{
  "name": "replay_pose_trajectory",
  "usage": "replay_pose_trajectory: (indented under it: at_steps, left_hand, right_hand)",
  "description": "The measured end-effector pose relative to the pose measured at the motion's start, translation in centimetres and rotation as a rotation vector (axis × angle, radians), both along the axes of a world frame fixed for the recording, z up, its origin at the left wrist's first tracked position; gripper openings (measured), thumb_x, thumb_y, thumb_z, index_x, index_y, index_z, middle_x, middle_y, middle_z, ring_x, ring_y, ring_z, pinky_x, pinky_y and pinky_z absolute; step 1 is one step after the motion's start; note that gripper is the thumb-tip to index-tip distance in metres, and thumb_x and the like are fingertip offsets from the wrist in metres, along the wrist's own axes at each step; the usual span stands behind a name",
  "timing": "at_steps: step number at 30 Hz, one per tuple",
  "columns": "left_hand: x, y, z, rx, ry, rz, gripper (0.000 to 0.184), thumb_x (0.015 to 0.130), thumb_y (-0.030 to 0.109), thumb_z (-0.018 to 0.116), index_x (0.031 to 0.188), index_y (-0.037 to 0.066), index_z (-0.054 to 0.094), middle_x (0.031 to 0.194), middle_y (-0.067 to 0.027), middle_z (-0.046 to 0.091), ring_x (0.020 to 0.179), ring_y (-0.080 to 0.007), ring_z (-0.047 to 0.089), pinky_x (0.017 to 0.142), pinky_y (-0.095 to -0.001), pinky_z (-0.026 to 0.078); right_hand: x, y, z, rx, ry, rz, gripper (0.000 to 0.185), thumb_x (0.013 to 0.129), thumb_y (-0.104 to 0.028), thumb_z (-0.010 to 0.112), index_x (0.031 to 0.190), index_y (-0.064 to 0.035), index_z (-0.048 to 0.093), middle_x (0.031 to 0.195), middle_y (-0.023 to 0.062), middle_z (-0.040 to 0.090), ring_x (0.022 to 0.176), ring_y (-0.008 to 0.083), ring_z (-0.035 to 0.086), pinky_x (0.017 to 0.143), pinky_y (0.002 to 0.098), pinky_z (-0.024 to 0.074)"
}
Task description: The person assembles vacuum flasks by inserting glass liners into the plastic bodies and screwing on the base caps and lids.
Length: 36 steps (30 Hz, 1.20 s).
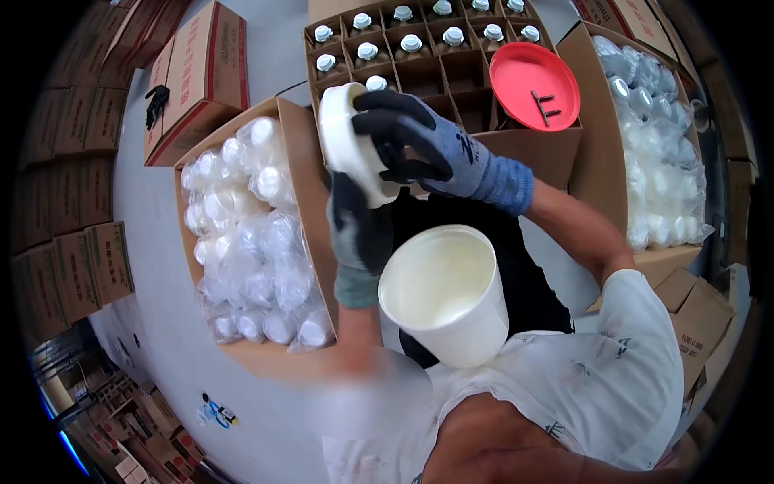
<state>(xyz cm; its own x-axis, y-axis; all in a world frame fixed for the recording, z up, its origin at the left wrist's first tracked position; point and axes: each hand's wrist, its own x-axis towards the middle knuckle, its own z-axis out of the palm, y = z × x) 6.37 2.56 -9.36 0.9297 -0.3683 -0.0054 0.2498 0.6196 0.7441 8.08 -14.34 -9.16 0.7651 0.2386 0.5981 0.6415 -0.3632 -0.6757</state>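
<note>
My left hand (360, 230), in a dark-palmed glove with a grey-green cuff, grips the lower side of a white round tub-like piece (343, 133). From the right, my right hand (419, 145), in a blue glove with black fingers, is closed on the same piece, which is tilted. What lies inside it is hidden. Below my hands a white bucket (488, 331) leans in my lap, its open mouth facing up, with something pale at the bottom. Ahead is a divided carton (532, 153) of bottles with white caps (411, 43); some front cells hold none.
A red round lid (516, 68) with small dark pieces (548, 109) lies on the carton's right corner. Open boxes of bagged white containers stand left (270, 234) and right (665, 177). A closed carton (197, 73) bears a black glove (157, 105). Stacked cartons (68, 202) line the left.
</note>
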Motion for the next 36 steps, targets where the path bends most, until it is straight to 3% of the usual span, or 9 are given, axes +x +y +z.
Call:
replay_pose_trajectory:
  at_steps: [4, 6, 7, 12, 16, 22, 27, 32, 36]
  left_hand:
    - [3.0, -1.2, -1.3, 1.213, -0.968, 0.176, 0.056, 0.081, 0.022, 0.069, 0.134, 0.016, 0.051, 0.146, -0.0169, 0.033, 0.134, -0.043, 0.027, 0.108, -0.0511, 0.026]
    - [3.3, -1.5, -1.0, 1.445, -1.216, 0.116, 0.049, 0.081, 0.013, 0.067, 0.129, 0.02, 0.057, 0.141, -0.0142, 0.042, 0.132, -0.0386, 0.034, 0.104, -0.0465, 0.035]
    - [3.3, -1.5, -1.6, 1.453, -1.156, 0.084, 0.047, 0.08, 0.018, 0.069, 0.126, 0.022, 0.06, 0.141, -0.0129, 0.042, 0.131, -0.04, 0.035, 0.105, -0.0518, 0.032]
    - [4.3, -1.1, -3.3, 1.184, -0.726, 0.211, 0.049, 0.078, 0.01, 0.071, 0.125, 0.008, 0.057, 0.132, -0.0167, 0.05, 0.125, -0.038, 0.043, 0.103, -0.0455, 0.035]
    - [4.8, -0.5, -2.6, 0.935, -0.489, 0.217, 0.037, 0.09, 0.01, 0.053, 0.126, 0.002, 0.054, 0.129, -0.0153, 0.053, 0.126, -0.0316, 0.045, 0.105, -0.0408, 0.034]
    - [5.7, 0.2, -4.1, 0.158, 0.08, 0.225, 0.048, 0.1, 0.032, 0.039, 0.141, 0.008, 0.035, 0.142, -0.011, 0.039, 0.126, -0.0334, 0.044, 0.104, -0.0509, 0.037]
    - [6.4, 0.5, -5.6, 0.001, 0.335, 0.169, 0.059, 0.096, 0.049, 0.042, 0.144, 0.018, 0.031, 0.141, -0.0106, 0.038, 0.127, -0.038, 0.041, 0.104, -0.066, 0.03]
    - [8.3, 0.1, -6.5, -0.424, 0.323, -0.382, 0.068, 0.091, 0.058, 0.046, 0.141, 0.015, 0.033, 0.141, -0.0111, 0.04, 0.127, -0.0361, 0.042, 0.109, -0.0598, 0.025]
    - [6.6, 1.6, -6.8, 1.309, -1.077, 0.435, 0.124, 0.065, 0.062, 0.074, 0.145, -0.008, 0.01, 0.151, -0.023, 0.014, 0.141, -0.0367, 0.014, 0.117, -0.042, 0.006]
  right_hand:
    - [2.2, -3.2, -8.1, 0.813, 0.84, 0.277, 0.052, 0.086, -0.019, 0.066, 0.133, -0.0085, 0.046, 0.114, 0.011, 0.061, 0.105, 0.0206, 0.059, 0.092, 0.0376, 0.0485]
    - [5.5, -7.3, -12.1, 0.584, 1.103, -0.049, 0.058, 0.081, -0.029, 0.07, 0.131, -0.0073, 0.048, 0.101, 0.0121, 0.066, 0.088, 0.0261, 0.066, 0.082, 0.0391, 0.0529]
    - [6.9, -9.4, -15.1, 0.074, 0.862, -0.283, 0.06, 0.078, -0.032, 0.071, 0.128, -0.0067, 0.049, 0.094, 0.0131, 0.067, 0.082, 0.0289, 0.066, 0.078, 0.04, 0.0533]
    - [12.3, -9.3, -15.7, -1.273, 0.534, -0.584, 0.042, 0.074, -0.025, 0.068, 0.11, -0.0047, 0.061, 0.105, 0.0187, 0.062, 0.099, 0.0358, 0.057, 0.085, 0.0438, 0.0475]
    - [20.4, -4.2, -19.8, -0.867, 0.196, -0.274, 0.044, 0.08, -0.024, 0.063, 0.121, -0.0074, 0.056, 0.114, 0.0223, 0.055, 0.104, 0.0382, 0.054, 0.089, 0.0477, 0.0445]
    - [24.0, -0.9, -22.7, -1.095, 0.408, -0.161, 0.046, 0.082, -0.02, 0.061, 0.126, -0.0108, 0.051, 0.114, 0.023, 0.053, 0.104, 0.0397, 0.057, 0.084, 0.0478, 0.0483]
    - [17.4, -3.8, -11.4, -0.895, -0.203, -0.243, 0.053, 0.075, -0.031, 0.068, 0.119, -0.0089, 0.049, 0.111, 0.017, 0.052, 0.1, 0.0309, 0.054, 0.082, 0.0421, 0.0457]
    - [3.7, -4.0, 4.1, -0.638, -0.316, -0.167, 0.061, 0.074, -0.042, 0.07, 0.121, -0.0079, 0.051, 0.115, 0.0187, 0.05, 0.101, 0.0333, 0.056, 0.084, 0.0449, 0.0465]
    - [-4.7, -4.7, 3.5, -0.635, -0.341, -0.138, 0.052, 0.079, -0.038, 0.068, 0.124, -0.0184, 0.055, 0.128, 0.0182, 0.044, 0.116, 0.0371, 0.045, 0.095, 0.0516, 0.0363]
